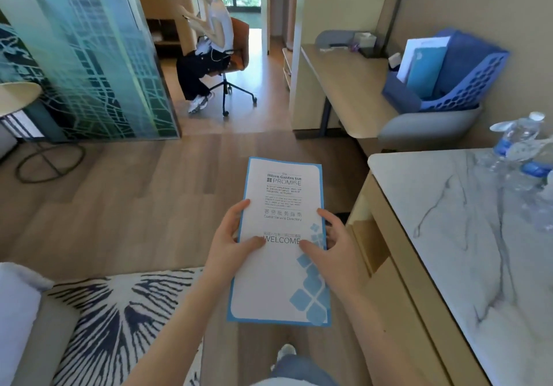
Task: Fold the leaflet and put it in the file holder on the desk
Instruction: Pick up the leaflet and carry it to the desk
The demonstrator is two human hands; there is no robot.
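A tall white leaflet [279,269] with a blue border and the word WELCOME is held flat in front of me, above the wooden floor. My left hand [230,242] grips its left edge, thumb on the front. My right hand [329,245] grips its right edge, thumb on the front and fingers spread along the side. A blue file holder [466,86] with honeycomb holes stands far right on a wooden desk [350,83], holding white and teal papers.
A marble-topped cabinet [466,236] with water bottles [520,152] stands close on my right. A grey chair [425,128] is tucked at the desk. A person sits on a swivel chair [236,56] ahead. A glass partition [89,56], side table and patterned rug [119,325] lie left.
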